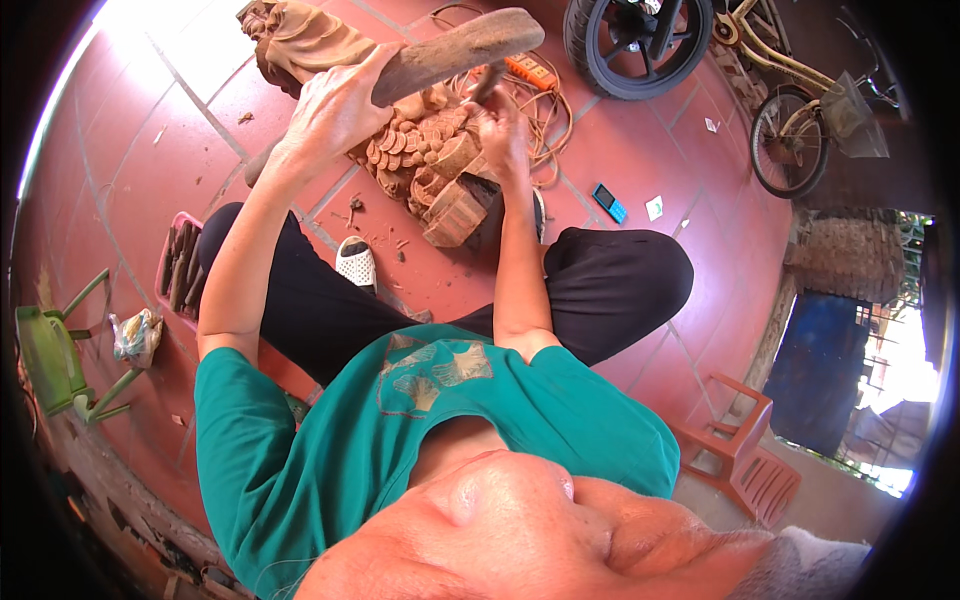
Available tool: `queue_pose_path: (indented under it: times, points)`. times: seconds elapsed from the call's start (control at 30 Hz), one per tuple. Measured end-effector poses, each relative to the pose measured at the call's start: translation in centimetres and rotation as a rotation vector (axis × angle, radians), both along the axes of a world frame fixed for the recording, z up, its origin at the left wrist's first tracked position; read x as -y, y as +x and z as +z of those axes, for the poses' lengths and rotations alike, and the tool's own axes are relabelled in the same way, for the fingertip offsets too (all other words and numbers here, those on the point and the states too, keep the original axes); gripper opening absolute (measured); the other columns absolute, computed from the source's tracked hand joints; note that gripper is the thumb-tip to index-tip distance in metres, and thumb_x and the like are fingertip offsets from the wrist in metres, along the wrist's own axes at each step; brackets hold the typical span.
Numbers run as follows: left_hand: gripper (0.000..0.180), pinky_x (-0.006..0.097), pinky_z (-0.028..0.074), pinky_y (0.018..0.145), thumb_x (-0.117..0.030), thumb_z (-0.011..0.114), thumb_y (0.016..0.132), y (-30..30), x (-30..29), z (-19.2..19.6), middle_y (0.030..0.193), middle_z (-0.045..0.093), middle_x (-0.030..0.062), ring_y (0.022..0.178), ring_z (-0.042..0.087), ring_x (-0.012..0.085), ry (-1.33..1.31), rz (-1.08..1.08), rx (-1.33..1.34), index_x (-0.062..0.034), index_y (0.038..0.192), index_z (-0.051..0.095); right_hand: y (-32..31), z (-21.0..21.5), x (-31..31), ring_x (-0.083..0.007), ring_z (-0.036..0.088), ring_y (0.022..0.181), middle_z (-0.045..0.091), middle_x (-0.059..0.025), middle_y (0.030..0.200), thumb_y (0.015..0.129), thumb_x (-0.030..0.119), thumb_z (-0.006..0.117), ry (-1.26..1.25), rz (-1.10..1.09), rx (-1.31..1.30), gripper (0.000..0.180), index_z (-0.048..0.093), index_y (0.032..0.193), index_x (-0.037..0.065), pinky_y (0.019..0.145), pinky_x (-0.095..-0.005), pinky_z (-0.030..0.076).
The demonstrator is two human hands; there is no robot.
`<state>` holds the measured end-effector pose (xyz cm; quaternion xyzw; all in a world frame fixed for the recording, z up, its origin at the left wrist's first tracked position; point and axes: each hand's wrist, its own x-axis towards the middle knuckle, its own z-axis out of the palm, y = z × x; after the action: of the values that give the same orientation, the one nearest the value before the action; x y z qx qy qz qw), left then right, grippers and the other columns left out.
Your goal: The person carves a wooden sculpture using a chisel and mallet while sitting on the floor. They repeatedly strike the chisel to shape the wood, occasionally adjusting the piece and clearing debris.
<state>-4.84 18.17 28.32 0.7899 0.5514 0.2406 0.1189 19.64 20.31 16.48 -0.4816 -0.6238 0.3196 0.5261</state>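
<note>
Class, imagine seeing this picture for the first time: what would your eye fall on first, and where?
First, probably, the green shirt filling the lower middle. Next, above it on the red floor, the brown carving, where the left hand grips a wooden club and the right hand a dark tool. Then the big black wheel at the top, right of centre.

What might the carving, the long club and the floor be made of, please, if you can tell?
Carving: probably wood, matte and unpainted, given its even brown colour and nearby chips.
Long club: most likely wood, dull and worn, with grain-like streaks.
Floor: apparently ceramic or clay tile, slightly glossy, judging by pale joints and bright reflections.
</note>
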Motion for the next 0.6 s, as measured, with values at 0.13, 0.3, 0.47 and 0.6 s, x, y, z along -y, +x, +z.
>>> queue_pose_path:
  times: [0.13,0.3,0.47,0.6]
  points:
    - [0.072,0.046,0.056,0.080,-0.020,0.076,0.080,-0.5,-0.1,-0.2,0.095,0.073,0.0225,0.087,0.072,0.0366,0.071,0.000,0.009,-0.0126,0.146,0.048,1.3,-0.5,-0.3,-0.0114,0.065,0.084,0.073,-0.0068,0.093,0.096,0.003,0.068,-0.013,-0.073,-0.168,0.015,0.065,0.111,0.001,0.078,-0.0301,0.052]
    - [0.076,0.044,0.056,0.079,-0.022,0.079,0.079,-0.4,-0.2,0.1,0.094,0.072,0.0234,0.083,0.073,0.0345,0.043,0.013,-0.007,-0.0107,0.147,0.049,0.4,-0.2,0.2,-0.0125,0.064,0.086,0.072,-0.0071,0.093,0.097,0.004,0.068,-0.028,-0.092,-0.093,0.016,0.065,0.112,-0.001,0.081,-0.0287,0.051]
    - [0.068,0.050,0.057,0.079,-0.015,0.072,0.080,-0.1,-0.1,-0.1,0.097,0.072,0.0217,0.091,0.071,0.0407,0.019,-0.011,0.018,-0.0167,0.143,0.049,0.4,-0.6,0.0,-0.0138,0.066,0.086,0.073,-0.0079,0.093,0.100,0.006,0.065,-0.037,-0.110,-0.210,0.013,0.064,0.110,0.000,0.081,-0.0297,0.052]
    - [0.074,0.044,0.057,0.080,-0.016,0.078,0.077,0.0,-0.3,0.0,0.098,0.073,0.0223,0.084,0.073,0.0352,0.040,-0.009,0.000,-0.0108,0.146,0.050,1.1,-0.6,-0.2,-0.0139,0.067,0.088,0.072,-0.0081,0.095,0.102,0.008,0.063,-0.082,-0.092,-0.413,0.015,0.060,0.114,0.000,0.081,-0.0287,0.054]
